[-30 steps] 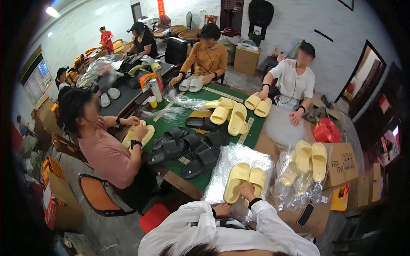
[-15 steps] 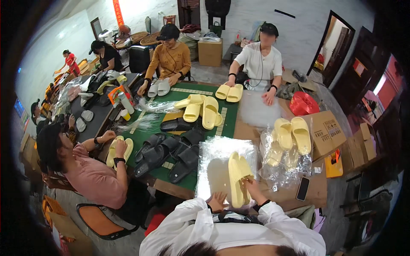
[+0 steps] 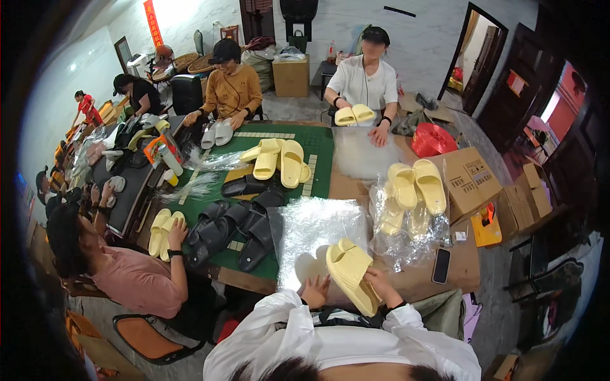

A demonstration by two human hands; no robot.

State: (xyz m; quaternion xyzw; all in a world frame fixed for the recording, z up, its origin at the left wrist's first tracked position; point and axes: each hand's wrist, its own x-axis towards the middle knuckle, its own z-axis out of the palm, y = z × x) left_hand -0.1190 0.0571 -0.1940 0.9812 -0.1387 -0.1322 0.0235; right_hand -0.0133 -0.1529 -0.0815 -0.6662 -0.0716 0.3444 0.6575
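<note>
My right hand (image 3: 383, 287) grips a pair of pale yellow slide slippers (image 3: 349, 268) by the side, holding them tilted over the near table edge. Beneath and beyond them lies a stack of clear, shiny plastic bags (image 3: 321, 222). My left hand (image 3: 314, 292) rests on the near edge of that stack with its fingers spread and nothing in them. To the right, more yellow slippers (image 3: 429, 187) lie on crumpled clear bags (image 3: 410, 244). Black slippers (image 3: 222, 225) are piled to the left of the stack.
Other yellow slippers (image 3: 291, 162) sit on the green table mat (image 3: 318, 136). A phone (image 3: 440, 265), cardboard box (image 3: 469, 181) and red bundle (image 3: 433, 140) are on the right. A person in pink (image 3: 136, 273) sits left; two others work across the table.
The slippers in my right hand have tilted, their lower end swinging right. The person opposite has drawn a yellow pair closer; the person at left has set slippers on the table. My view has shifted.
</note>
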